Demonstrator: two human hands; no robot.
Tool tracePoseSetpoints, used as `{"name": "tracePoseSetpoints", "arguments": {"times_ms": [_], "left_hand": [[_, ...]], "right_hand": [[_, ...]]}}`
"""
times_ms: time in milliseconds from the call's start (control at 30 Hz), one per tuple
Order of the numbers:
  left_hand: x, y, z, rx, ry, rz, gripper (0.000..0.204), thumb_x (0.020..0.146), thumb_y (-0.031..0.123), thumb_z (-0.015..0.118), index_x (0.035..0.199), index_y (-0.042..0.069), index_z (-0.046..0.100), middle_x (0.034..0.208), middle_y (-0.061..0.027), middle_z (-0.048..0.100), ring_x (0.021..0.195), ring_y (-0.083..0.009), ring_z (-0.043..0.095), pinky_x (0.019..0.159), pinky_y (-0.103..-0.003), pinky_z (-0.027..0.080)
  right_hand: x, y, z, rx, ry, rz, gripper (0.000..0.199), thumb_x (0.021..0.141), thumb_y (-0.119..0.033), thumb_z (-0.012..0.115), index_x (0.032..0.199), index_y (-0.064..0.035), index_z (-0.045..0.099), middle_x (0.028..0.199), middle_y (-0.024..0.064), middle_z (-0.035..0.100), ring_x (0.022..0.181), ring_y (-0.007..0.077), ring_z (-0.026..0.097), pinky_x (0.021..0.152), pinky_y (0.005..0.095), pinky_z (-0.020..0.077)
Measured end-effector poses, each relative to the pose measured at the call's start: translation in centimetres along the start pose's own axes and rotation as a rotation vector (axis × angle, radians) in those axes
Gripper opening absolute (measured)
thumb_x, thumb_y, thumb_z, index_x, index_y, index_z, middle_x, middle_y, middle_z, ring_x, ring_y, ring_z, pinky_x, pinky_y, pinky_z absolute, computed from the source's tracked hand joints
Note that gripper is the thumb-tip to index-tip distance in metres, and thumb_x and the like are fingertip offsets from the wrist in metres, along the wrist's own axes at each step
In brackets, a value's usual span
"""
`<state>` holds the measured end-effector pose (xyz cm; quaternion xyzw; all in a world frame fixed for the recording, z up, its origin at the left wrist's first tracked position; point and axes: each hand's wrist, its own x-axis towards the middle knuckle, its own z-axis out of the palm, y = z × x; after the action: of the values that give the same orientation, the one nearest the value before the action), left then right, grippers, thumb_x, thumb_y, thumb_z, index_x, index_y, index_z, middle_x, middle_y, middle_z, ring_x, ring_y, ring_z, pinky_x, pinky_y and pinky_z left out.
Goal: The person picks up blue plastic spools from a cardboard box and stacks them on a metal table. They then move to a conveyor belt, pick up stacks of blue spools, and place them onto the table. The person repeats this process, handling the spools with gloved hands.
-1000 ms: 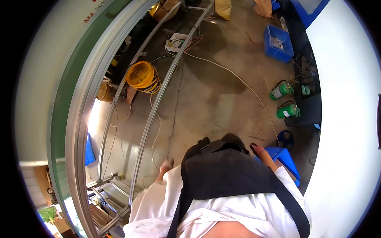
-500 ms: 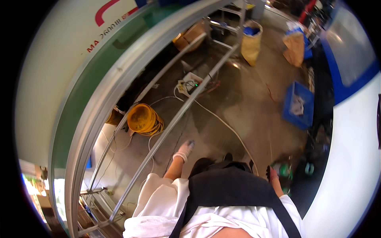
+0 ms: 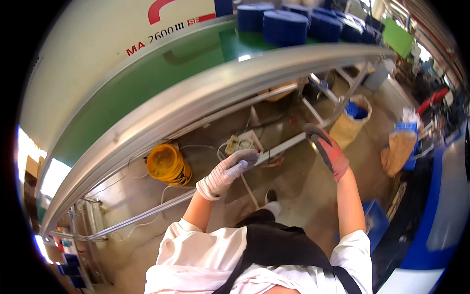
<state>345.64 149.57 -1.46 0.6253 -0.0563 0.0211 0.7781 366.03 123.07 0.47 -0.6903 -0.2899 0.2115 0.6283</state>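
Observation:
My left hand [image 3: 227,172], in a white glove with grey fingers, is raised over the floor in front of the metal frame. Its fingers point to the right and nothing shows in it. My right hand [image 3: 329,152] wears a red glove with dark fingertips. It is held up with the fingers stretched out and the thumb apart, also empty. Beyond both hands runs the silver rail [image 3: 196,93] of a conveyor with a green belt [image 3: 147,81]. Stacks of round blue discs [image 3: 285,28] stand on the belt at the far side; neither hand touches them.
Beneath the frame are a yellow bucket [image 3: 166,164], a white box with cables [image 3: 245,142] and a lower metal bar [image 3: 289,148]. A yellow sack [image 3: 351,122], a brown bag [image 3: 399,152] and a blue crate [image 3: 374,220] stand to the right. A cable crosses the floor.
Both hands have risen from low beside my body to in front of me. The view has turned toward the conveyor, and the blue disc stacks have come into sight.

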Motion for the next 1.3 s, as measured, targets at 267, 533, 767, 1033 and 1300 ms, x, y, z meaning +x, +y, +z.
{"name": "tracePoseSetpoints", "arguments": {"times_ms": [267,533,767,1033,1300], "left_hand": [[26.7,13.8,3.5,-0.373,0.230,0.398,0.047,0.097,0.026,0.042,0.135,-0.001,0.034,0.136,-0.0195,0.040,0.126,-0.0338,0.041,0.106,-0.045,0.033],[44.2,17.5,-3.1,0.382,0.979,-0.095,0.058,0.093,0.049,0.025,0.135,0.010,0.034,0.135,-0.0177,0.044,0.131,-0.0329,0.035,0.106,-0.038,0.027],[48.6,15.3,-6.7,0.237,1.061,-0.215,0.072,0.091,0.062,0.021,0.141,0.011,0.031,0.141,-0.0171,0.039,0.132,-0.0359,0.034,0.110,-0.039,0.025],[48.6,16.1,-2.7,0.056,1.200,-0.087,0.063,0.091,0.053,0.034,0.138,0.011,0.037,0.136,-0.0162,0.044,0.128,-0.0367,0.038,0.108,-0.042,0.027],[51.0,28.1,-7.2,3.102,0.893,0.141,0.053,0.097,0.037,0.026,0.139,0.007,0.038,0.142,-0.0093,0.041,0.130,-0.0262,0.038,0.106,-0.041,0.030]], "right_hand": [[24.3,-11.5,-13.3,0.744,-0.045,-0.324,0.042,0.097,-0.034,0.041,0.128,-0.0057,0.048,0.128,0.0121,0.053,0.121,0.0243,0.048,0.104,0.0384,0.0345],[46.5,-10.1,-16.6,0.552,-0.212,0.192,0.062,0.079,-0.069,0.049,0.111,-0.0164,0.047,0.104,0.0020,0.043,0.095,0.0232,0.043,0.089,0.0416,0.0343],[48.8,-10.8,-15.9,0.625,-0.464,0.324,0.074,0.085,-0.067,0.041,0.138,-0.0153,0.040,0.141,0.0054,0.042,0.128,0.0274,0.037,0.106,0.0470,0.0253],[48.0,-8.1,-17.3,0.633,-0.354,-0.105,0.048,0.099,-0.030,0.039,0.140,-0.0058,0.033,0.140,0.0089,0.038,0.129,0.0217,0.037,0.109,0.0366,0.0274],[50.4,-22.3,-16.6,0.847,-0.590,-0.115,0.045,0.093,-0.017,0.046,0.137,-0.0065,0.037,0.131,0.0108,0.048,0.120,0.0215,0.048,0.105,0.0382,0.0366]]}}
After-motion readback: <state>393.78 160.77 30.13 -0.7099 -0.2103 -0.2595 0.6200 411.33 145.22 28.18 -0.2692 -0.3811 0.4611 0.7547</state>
